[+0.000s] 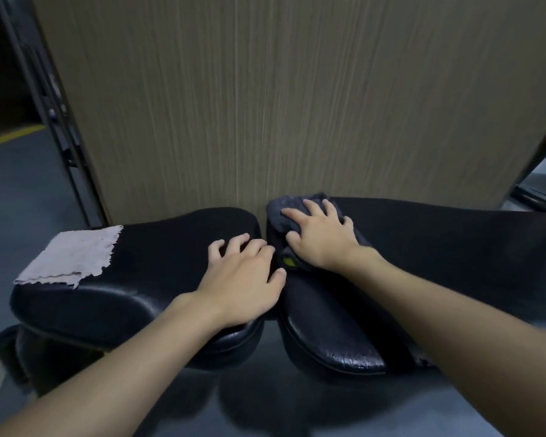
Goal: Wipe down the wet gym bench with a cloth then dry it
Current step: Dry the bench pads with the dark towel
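Observation:
The black padded gym bench has two parts: a seat pad (pixel 158 257) on the left and a long back pad (pixel 438 247) on the right, with a narrow gap between them. My right hand (pixel 320 238) presses flat on a dark grey cloth (pixel 286 206) at the near-left end of the back pad, by the gap. My left hand (pixel 243 279) rests on the right end of the seat pad, fingers curled and apart, holding nothing. A light grey cloth (pixel 71 257) lies flat on the seat pad's left end.
A tall wood-grain panel (pixel 281 99) stands right behind the bench. A dark metal frame (pixel 54 99) rises at the left. Grey floor (pixel 16 190) with a yellow line lies to the left, and more equipment (pixel 536 193) shows at the far right.

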The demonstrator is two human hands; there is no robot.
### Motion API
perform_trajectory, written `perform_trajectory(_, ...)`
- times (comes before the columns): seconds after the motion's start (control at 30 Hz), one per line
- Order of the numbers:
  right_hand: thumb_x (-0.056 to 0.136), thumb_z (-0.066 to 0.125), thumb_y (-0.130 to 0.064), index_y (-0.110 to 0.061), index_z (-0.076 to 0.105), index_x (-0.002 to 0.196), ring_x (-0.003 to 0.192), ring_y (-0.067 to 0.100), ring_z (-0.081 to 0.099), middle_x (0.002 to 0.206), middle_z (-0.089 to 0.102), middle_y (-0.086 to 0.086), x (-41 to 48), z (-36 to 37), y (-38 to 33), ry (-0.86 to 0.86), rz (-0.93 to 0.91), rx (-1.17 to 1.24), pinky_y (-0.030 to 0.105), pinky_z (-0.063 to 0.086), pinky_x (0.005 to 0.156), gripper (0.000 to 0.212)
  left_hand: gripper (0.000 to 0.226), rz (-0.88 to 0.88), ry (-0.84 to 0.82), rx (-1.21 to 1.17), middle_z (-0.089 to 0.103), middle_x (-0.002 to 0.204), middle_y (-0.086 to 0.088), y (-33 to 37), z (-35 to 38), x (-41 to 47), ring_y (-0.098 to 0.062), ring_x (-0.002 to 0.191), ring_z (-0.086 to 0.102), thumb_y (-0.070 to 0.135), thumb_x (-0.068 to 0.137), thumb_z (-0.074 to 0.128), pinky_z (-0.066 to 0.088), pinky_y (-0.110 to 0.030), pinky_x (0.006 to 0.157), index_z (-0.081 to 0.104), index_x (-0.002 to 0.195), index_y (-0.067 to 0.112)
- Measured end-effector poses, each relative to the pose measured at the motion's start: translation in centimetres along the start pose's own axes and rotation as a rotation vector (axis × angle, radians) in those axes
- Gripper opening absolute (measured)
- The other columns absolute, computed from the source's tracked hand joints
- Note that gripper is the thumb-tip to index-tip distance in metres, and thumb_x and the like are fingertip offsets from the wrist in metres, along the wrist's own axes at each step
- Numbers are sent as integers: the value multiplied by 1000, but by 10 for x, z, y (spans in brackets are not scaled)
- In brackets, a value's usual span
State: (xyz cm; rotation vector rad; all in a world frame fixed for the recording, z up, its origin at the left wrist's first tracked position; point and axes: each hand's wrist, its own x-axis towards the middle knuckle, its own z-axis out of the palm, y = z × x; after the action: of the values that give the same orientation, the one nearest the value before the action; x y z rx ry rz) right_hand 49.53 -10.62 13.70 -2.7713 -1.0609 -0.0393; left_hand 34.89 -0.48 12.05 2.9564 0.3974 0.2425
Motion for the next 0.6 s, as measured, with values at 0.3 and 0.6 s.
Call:
perform_trajectory(0.3, 96, 32, -44, -38, 32, 148, 149, 40, 4, 162, 20, 6, 61, 1, 1, -37, 1, -11, 70, 12, 110, 52, 52, -14, -25, 22, 29, 156, 13, 2, -1, -1, -14, 148, 8, 47, 100, 30, 5, -48, 118, 36, 146, 23)
perform_trajectory(0.6, 94, 37, -47, -45, 26, 149, 151, 34, 4, 165, 16, 1, -66, 2, 0, 47, -69, 1, 65, 11, 115, 56, 51, 0, -50, -25, 29, 157, 8, 0, -2, -1, -16, 148, 9, 33, 99, 28, 3, -49, 118, 37, 146, 17)
